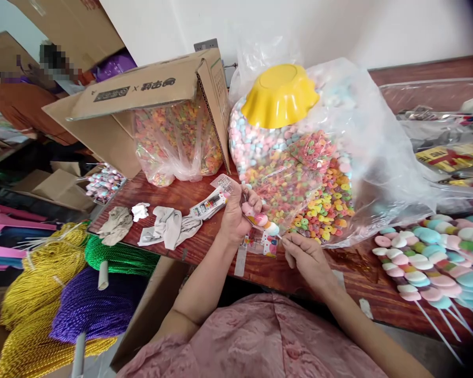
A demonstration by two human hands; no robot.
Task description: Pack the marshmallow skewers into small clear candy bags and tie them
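Observation:
A short skewer of pink, white and pale blue marshmallows (261, 219) lies between my hands over the table's front edge. My left hand (235, 212) is closed around its upper end; whether a wrapper is also in that grip cannot be made out. At the lower end, my right hand (305, 258) pinches the thin white stick. Just below the skewer, a printed see-through wrapper (268, 244) lies on the table. A stack of similar printed wrappers (208, 206) rests left of my left hand. Ring-shaped gummy candies (327, 207) spill from a bag ahead of my right hand.
A large bag of marshmallows (240, 139) carries an upturned yellow bowl (279, 97). Left stands an open carton (142, 86) with bagged gummies. Finished-looking marshmallow skewers (437, 257) lie right. Cloth gloves (169, 228) lie left, near coiled purple cord (94, 304). Another person (27, 110) is far left.

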